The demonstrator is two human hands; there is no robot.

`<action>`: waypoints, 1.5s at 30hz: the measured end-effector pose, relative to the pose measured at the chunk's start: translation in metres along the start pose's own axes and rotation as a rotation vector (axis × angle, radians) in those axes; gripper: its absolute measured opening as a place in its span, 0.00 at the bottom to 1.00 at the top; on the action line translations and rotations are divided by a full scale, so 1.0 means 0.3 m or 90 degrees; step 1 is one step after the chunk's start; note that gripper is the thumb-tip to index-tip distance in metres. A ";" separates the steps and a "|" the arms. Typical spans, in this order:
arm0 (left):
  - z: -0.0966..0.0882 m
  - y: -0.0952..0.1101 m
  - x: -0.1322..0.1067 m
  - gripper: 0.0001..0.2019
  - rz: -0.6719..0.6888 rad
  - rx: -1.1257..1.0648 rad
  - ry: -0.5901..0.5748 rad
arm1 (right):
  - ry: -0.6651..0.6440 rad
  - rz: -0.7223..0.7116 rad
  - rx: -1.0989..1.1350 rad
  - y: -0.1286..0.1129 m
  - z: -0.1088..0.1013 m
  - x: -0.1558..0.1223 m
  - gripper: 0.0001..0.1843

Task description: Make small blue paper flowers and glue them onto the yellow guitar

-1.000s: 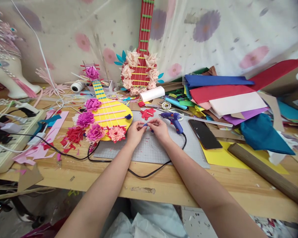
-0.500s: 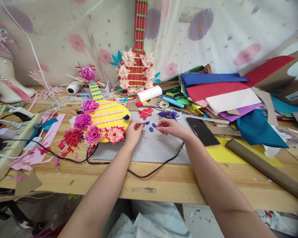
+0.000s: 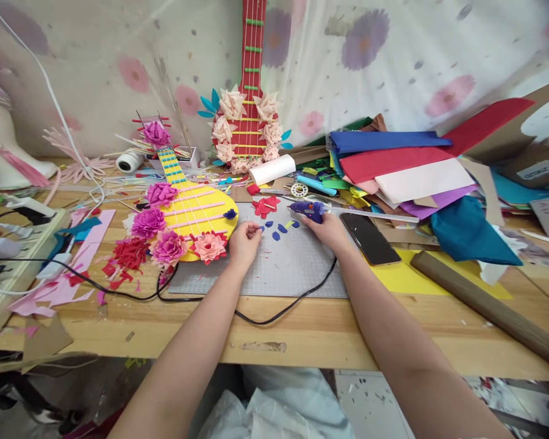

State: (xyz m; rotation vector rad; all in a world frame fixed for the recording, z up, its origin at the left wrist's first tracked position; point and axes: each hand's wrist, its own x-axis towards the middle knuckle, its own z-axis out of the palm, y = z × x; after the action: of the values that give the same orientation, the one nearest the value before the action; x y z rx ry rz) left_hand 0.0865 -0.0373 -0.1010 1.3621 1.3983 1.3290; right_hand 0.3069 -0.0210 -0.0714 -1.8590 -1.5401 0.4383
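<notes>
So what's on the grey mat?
I see blue petals, red paper and part of the yellow guitar. The guitar, left hand and right hand cover some of the mat, so anything under them can't be seen.

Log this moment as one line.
left hand: pinching blue piece | right hand: on glue gun | loose blue pieces: on grey mat
</notes>
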 end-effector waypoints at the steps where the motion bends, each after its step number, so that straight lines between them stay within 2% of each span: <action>1: 0.000 0.001 0.000 0.03 0.000 0.007 0.002 | -0.014 0.013 0.043 -0.005 -0.002 -0.007 0.20; 5: 0.000 0.008 -0.003 0.03 0.000 0.031 0.014 | -0.207 -0.008 0.224 -0.043 -0.047 -0.055 0.22; 8: -0.001 0.017 -0.006 0.04 -0.001 0.045 0.025 | -0.282 -0.033 0.225 -0.076 -0.063 -0.089 0.20; 14: -0.004 0.023 -0.011 0.05 0.007 0.056 0.031 | -0.273 -0.055 0.198 -0.090 -0.043 -0.099 0.17; 28: -0.004 0.006 -0.009 0.05 0.012 0.046 0.035 | -0.284 -0.098 0.134 -0.072 -0.034 -0.088 0.21; 45: -0.005 0.016 -0.016 0.04 0.008 0.046 0.027 | -0.280 -0.085 0.184 -0.096 -0.029 -0.092 0.18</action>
State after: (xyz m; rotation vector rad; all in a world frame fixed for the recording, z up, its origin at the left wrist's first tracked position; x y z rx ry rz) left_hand 0.0868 -0.0427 -0.0969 1.3988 1.4806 1.3337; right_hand 0.2848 -0.0477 -0.0500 -1.4899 -1.7580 1.0008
